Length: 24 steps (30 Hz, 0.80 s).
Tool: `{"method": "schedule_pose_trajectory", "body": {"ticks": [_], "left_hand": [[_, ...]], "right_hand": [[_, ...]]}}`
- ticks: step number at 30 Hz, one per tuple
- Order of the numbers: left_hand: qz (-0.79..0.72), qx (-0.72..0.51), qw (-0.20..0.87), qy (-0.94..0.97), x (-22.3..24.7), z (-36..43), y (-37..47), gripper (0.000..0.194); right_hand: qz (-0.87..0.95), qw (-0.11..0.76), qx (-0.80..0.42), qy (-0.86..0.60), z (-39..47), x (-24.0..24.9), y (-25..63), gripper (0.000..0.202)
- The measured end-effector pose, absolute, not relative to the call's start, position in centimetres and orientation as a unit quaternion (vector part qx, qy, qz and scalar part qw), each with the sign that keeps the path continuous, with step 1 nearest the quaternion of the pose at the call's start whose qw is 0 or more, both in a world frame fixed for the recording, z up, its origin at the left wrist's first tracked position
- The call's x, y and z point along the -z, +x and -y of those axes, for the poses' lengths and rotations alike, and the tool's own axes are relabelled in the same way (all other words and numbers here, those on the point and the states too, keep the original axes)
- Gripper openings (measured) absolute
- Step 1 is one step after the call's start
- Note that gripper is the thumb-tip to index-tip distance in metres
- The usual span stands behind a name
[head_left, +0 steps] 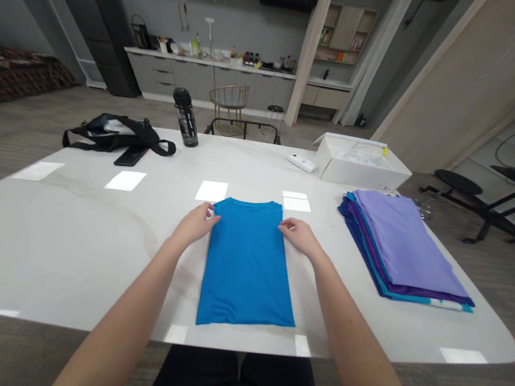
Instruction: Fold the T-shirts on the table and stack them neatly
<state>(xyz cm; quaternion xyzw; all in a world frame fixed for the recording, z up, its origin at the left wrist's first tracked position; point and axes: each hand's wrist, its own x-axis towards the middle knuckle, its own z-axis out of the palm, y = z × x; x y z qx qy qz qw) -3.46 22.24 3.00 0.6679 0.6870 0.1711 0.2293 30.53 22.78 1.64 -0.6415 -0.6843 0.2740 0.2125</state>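
A blue T-shirt [247, 268] lies flat in a folded rectangle on the white table before me, its neckline at the far end and a few wrinkles along the near edge. At its upper left edge is my left hand [195, 226], thumb over the fabric and fingers curled in at the side. My right hand [302, 236] pinches the upper right edge between thumb and fingertips. How much cloth sits inside either pinch is hard to see.
To the right, a stack of folded clothes [416, 244] has a lavender piece on top. Behind it stand an open white box [361, 166] and a small white device [301, 163]. A black bag [122, 132], a phone [131, 156] and a dark bottle [185, 118] are at the far left.
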Motion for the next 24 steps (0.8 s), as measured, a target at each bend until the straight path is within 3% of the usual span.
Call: {"method": "schedule_pose_trajectory", "body": {"ticks": [5, 10, 14, 18, 24], "left_hand": [[-0.681, -0.121, 0.282, 0.665, -4.5, -28.2, -4.5, 0.047], [-0.651, -0.059, 0.328, 0.682, -3.8, -29.8, -5.1, 0.053], [-0.656, -0.023, 0.317, 0.685, -3.2, -30.3, -5.2, 0.057], [-0.679, -0.011, 0.307, 0.666, -3.3, -29.9, -4.9, 0.062], [-0.633, -0.031, 0.353, 0.688, -3.7, -29.5, -4.1, 0.046]], "right_hand": [[0.645, 0.204, -0.317, -0.665, -29.2, -0.8, 30.4, 0.033], [0.670, 0.112, -0.380, -0.628, -31.0, -0.6, 31.4, 0.039], [0.695, 0.061, -0.372, -0.613, -31.4, -1.2, 31.6, 0.039], [0.699, 0.064, -0.376, -0.605, -31.2, -1.3, 31.5, 0.040], [0.691, 0.049, -0.373, -0.617, -31.1, -1.2, 30.9, 0.047]]}}
